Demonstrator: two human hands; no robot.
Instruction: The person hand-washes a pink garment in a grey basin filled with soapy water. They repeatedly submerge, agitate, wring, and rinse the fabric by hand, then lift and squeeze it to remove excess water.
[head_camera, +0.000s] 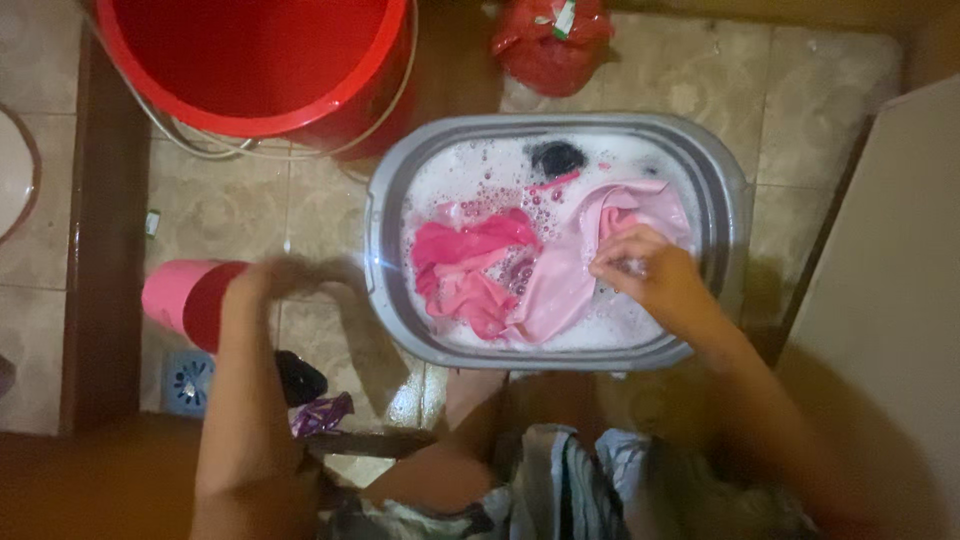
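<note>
Overhead view. The right hand, fingers curled closed, grips the pale pink cloth at 3 o'clock inside the grey basin of soapy water. A darker pink garment lies at the basin's 9 o'clock. The left hand, motion-blurred so its grip cannot be told, hovers outside the basin beside a pink-and-red container. A red bucket stands at 11 o'clock.

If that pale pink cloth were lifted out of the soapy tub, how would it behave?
The pale pink cloth would probably hang limp, since it lies crumpled in folds. Soaked in the grey tub, it likely feels heavy and drips. The suds around it suggest it is slippery where the right hand rests on it.
</note>
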